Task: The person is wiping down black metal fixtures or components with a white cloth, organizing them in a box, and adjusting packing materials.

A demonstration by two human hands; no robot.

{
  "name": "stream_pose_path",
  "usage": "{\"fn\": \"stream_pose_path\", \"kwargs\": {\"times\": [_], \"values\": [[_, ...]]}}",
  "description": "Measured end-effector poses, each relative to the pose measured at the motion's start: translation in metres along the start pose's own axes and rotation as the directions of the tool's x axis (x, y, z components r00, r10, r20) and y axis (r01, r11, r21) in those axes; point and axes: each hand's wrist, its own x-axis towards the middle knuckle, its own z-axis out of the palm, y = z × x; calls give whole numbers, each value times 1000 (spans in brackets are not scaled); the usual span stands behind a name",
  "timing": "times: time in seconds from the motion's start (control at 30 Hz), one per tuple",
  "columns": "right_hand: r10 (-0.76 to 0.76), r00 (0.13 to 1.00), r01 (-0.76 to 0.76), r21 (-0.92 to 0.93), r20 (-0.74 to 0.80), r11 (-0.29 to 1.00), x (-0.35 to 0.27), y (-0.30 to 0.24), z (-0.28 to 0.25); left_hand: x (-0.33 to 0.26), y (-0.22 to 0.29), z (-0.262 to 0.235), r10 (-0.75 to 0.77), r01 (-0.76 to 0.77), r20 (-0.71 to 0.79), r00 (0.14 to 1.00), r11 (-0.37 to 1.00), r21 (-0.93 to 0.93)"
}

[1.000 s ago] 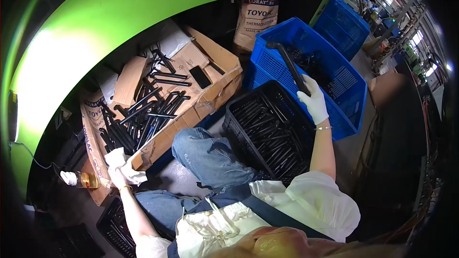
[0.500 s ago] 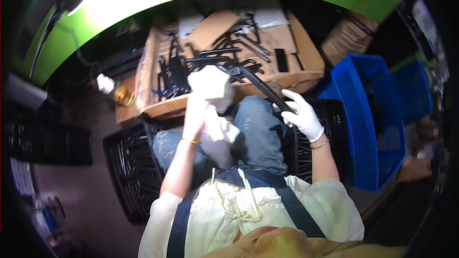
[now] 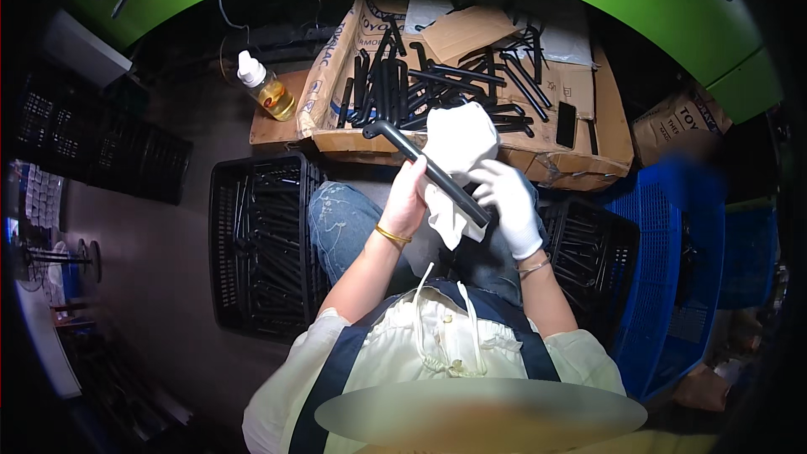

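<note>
A black rod with a bent end (image 3: 418, 158) lies slanted across my lap, its elbow pointing up and to the left. My left hand (image 3: 409, 199), bare with a gold bracelet, grips the rod's middle together with a white cloth (image 3: 458, 136) that bunches above and hangs below the rod. My right hand (image 3: 508, 202), in a white glove, holds the rod's lower end against the cloth. Both hands sit above my jeans-clad knees.
A flattened cardboard box (image 3: 580, 160) just ahead holds several loose black bent rods (image 3: 420, 84). A small bottle of amber liquid (image 3: 267, 91) stands at its left. Black crates of rods flank my legs at left (image 3: 261, 244) and right (image 3: 588, 252). A blue crate (image 3: 672, 269) stands further right.
My right hand brought the black rod from over the blue crate down to my lap. My left hand with the white cloth rose from the left and closed on the rod.
</note>
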Motion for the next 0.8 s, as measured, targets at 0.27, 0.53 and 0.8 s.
{"fn": "stream_pose_path", "kwargs": {"times": [0.27,0.53,0.8], "values": [[45,997,-49,-64,-61,997,13,40,10,-4,-26,7,-229,243,126,965,964,-105],[-146,869,173,14,-473,985,22,29,-6,-10,-11,7,65,-3,-180,981,946,325],[-523,844,420,-462,-117,781,45,24,27,-17,-39,27,20,-277,276,961,12,961]]}}
